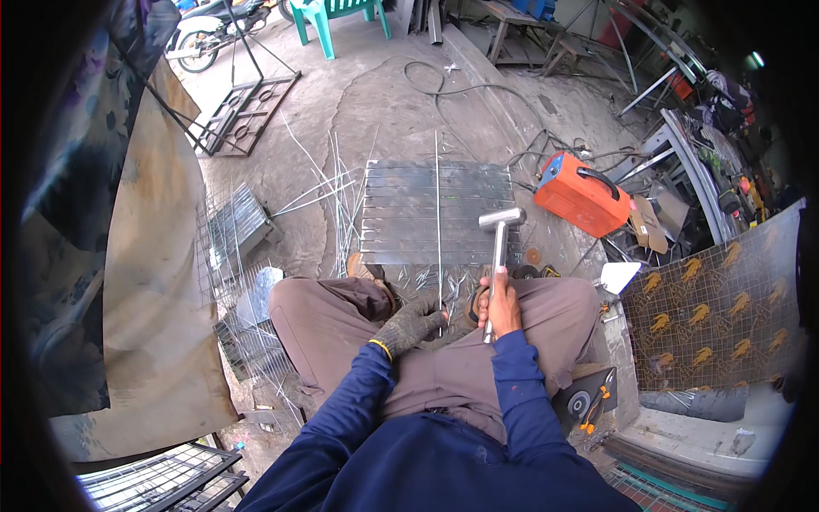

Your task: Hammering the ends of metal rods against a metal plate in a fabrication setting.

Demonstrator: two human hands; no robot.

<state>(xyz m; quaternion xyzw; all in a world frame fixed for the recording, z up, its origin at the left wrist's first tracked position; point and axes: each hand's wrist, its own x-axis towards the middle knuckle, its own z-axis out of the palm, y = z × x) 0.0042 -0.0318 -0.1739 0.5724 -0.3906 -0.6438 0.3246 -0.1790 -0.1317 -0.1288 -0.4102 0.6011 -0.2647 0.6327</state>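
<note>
My left hand (411, 327), in a dark knit glove with a yellow cuff edge, is closed on the near end of a thin metal rod (438, 222). The rod points straight away from me across a slatted dark metal plate (401, 198) on the ground; whether it touches the plate I cannot tell. My bare right hand (502, 305) grips a hammer (500, 247) by its metal handle, its silver head raised over the plate's near right corner. Several short cut rod pieces (418, 277) lie scattered between my feet and the plate.
Long loose rods (339, 196) lie left of the plate. An orange welding machine (582, 194) with cables stands at the right. Beside my right thigh is an angle grinder or cutting disc (580, 404). A metal frame (243, 115) and green chair (337, 15) stand farther off.
</note>
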